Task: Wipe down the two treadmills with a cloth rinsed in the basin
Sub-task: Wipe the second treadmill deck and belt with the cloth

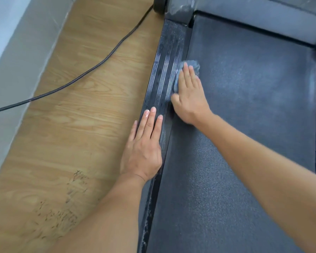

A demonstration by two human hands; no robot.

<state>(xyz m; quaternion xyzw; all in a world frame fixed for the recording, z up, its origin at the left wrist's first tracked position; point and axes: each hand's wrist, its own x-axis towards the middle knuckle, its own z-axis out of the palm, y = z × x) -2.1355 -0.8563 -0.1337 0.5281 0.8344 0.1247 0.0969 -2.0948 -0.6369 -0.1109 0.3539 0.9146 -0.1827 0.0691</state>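
Note:
One treadmill fills the right side: a dark textured belt (pixel 244 106) and a ribbed black side rail (pixel 164 73) along its left edge. My right hand (pixel 189 95) lies flat on a grey cloth (pixel 192 65), pressing it down where the rail meets the belt. The cloth shows beyond my fingertips and beside my index finger. My left hand (pixel 144 147) rests flat on the same rail, nearer to me, fingers together and holding nothing. The rail close to me shows pale dusty streaks. No basin and no second treadmill are in view.
A wooden floor (pixel 71 125) runs along the treadmill's left side, with scuff marks near me. A black power cable (pixel 91 70) crosses it towards the treadmill's front. A pale wall (pixel 7 52) borders the floor. The grey motor cover (pixel 263 17) lies beyond the belt.

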